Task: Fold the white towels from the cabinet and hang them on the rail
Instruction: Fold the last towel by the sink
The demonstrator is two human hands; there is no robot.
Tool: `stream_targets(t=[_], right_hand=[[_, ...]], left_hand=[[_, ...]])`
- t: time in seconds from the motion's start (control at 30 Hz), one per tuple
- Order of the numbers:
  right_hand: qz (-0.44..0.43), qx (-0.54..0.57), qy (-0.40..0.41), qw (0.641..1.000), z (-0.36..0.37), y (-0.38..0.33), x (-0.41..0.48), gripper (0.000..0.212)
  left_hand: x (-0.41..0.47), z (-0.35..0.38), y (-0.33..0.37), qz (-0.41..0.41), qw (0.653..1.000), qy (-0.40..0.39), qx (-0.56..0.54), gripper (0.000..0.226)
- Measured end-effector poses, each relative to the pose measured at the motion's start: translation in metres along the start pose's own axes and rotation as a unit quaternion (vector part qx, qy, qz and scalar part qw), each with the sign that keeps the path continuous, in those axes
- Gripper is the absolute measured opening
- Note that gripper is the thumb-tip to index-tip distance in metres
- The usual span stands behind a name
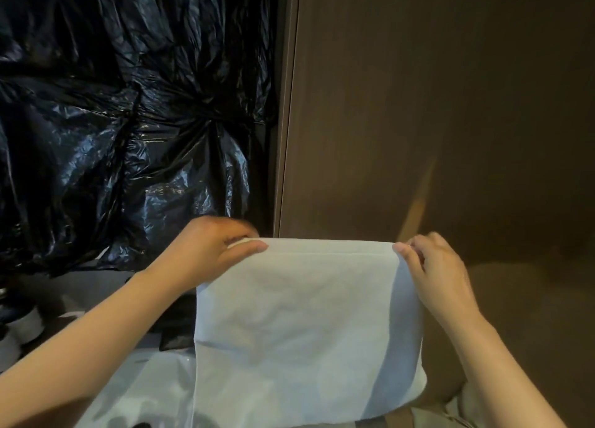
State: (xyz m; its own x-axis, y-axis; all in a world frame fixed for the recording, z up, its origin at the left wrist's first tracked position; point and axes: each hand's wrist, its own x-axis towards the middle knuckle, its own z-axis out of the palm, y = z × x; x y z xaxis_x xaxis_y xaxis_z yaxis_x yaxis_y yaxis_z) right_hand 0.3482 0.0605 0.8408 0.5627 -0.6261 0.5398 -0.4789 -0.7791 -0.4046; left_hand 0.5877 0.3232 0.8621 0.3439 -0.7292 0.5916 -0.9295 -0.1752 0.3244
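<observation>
Left hand (212, 250): thumb laid flat on the near face of the white towel (299, 331) at its top left corner, the other fingers curled behind the cloth, so the corner is pinched.

Right hand (434, 273): fingertips closed on the top right corner, thumb and forefinger meeting at the edge, the remaining fingers curled behind. Slight blur here.

Top edge of the towel runs straight and nearly level between the two grips, pulled taut. A hem line sits just below it. The cloth hangs flat from that edge. Left side edge falls straight down. The right side is in shade and bulges outward low down. Bottom edge lies close to the foot of the view.

Both forearms come in bare from the lower corners.

Behind the towel's left corner, crumpled black plastic bags (128, 105) fill the left half. A narrow vertical door edge (286, 105) divides them from a plain brown panel (434, 105) on the right, which shows flat above and beside the right hand. How far back it stands cannot be told.

Pale translucent plastic (145, 389) lies low, left of the towel.
</observation>
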Motion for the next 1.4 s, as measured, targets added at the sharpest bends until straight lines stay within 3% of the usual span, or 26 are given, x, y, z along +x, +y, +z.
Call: stream_targets(t=[0.27,0.4,0.5,0.53,0.77,0.93,1.17,1.4], right_hand=[[0.077,-0.075,-0.127,0.986,0.054,0.031,-0.04,0.026],[0.022,0.064,-0.237,0.969,0.07,0.012,-0.068,0.025],[-0.034,0.142,-0.272,0.951,0.081,-0.025,-0.093,0.009],[-0.039,0.164,-0.278,0.946,0.084,-0.035,-0.1,0.003],[-0.002,0.205,-0.25,0.946,0.086,-0.042,-0.115,0.021],[0.037,0.226,-0.238,0.944,0.085,-0.04,-0.119,0.017],[0.06,0.225,-0.236,0.943,0.08,-0.05,-0.126,0.015],[-0.052,0.273,-0.238,0.931,0.073,-0.077,-0.133,0.009]], left_hand=[[-0.04,0.054,0.013,0.007,0.998,-0.048,-0.047,0.029],[-0.06,0.074,0.022,-0.014,0.996,-0.068,-0.05,0.02],[-0.067,0.081,0.031,-0.027,0.995,-0.081,-0.055,0.022],[-0.068,0.083,0.033,-0.031,0.995,-0.085,-0.053,0.023],[-0.087,0.077,0.036,-0.148,0.976,-0.134,-0.09,0.016],[-0.123,0.071,0.039,-0.306,0.906,-0.054,-0.288,0.027],[-0.144,0.07,0.05,-0.311,0.914,0.014,-0.261,0.022],[-0.141,0.079,0.064,-0.331,0.897,0.044,-0.288,0.023]])
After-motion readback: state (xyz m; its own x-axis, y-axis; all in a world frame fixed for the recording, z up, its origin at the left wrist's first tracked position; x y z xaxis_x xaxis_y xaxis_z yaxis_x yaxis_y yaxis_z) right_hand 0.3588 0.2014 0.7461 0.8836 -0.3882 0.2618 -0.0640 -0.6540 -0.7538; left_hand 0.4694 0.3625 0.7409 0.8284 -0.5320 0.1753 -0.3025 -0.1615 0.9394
